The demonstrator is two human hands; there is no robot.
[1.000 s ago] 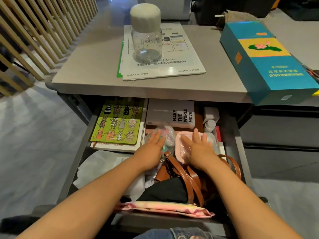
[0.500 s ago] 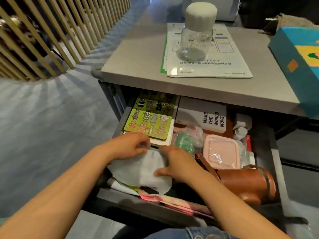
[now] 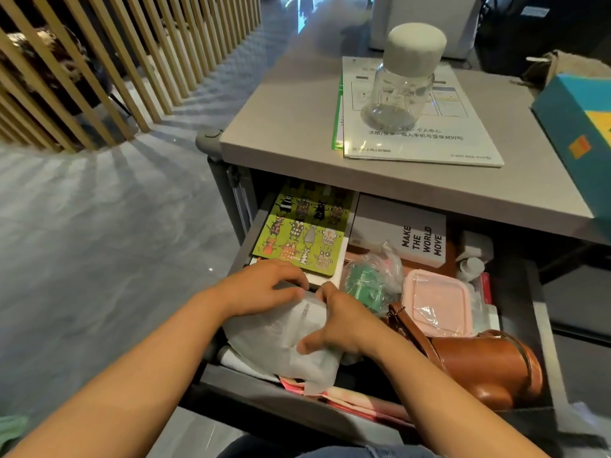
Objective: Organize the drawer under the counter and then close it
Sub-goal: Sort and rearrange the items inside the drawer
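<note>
A single head-worn camera looks forward and down from close above the open drawer. It takes in the counter beyond, with floor and railing to the left.

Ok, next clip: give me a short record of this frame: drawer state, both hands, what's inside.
drawer: open, under the counter
left hand: holds top edge of white plastic bag
right hand: grips the same bag
also inside: cat-print notebook, white box, pink lidded container, brown leather bag
on counter: clear jar, white lid, on leaflet
</note>
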